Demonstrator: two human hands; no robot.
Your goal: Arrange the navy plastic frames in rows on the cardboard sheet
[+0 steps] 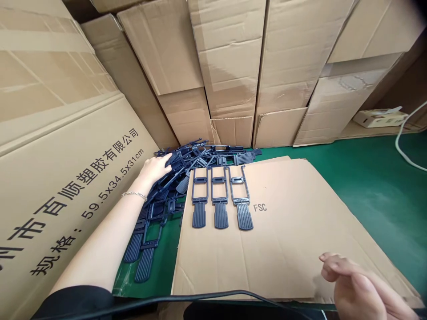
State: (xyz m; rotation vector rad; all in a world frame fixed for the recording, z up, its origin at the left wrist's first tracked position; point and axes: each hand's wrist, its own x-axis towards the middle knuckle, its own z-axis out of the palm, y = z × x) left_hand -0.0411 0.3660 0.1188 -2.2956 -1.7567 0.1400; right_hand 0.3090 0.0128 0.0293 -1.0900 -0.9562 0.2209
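Note:
My left hand reaches over a heap of dark blue plastic parts, its thumb and forefinger stretched out and apart on the parts. Where its other fingers meet the heap is partly hidden. Three like parts, each an open frame with a ribbed paddle end, lie side by side on a flat cardboard sheet: the left part, the middle part and the right part. Above the sheet's lower right corner is my right hand, fingers curled in, with nothing visible in it.
A large printed carton leans close along the left. Stacked cartons wall off the back of the green table. A tissue box and a white cable are at the right. A black cable crosses the near edge.

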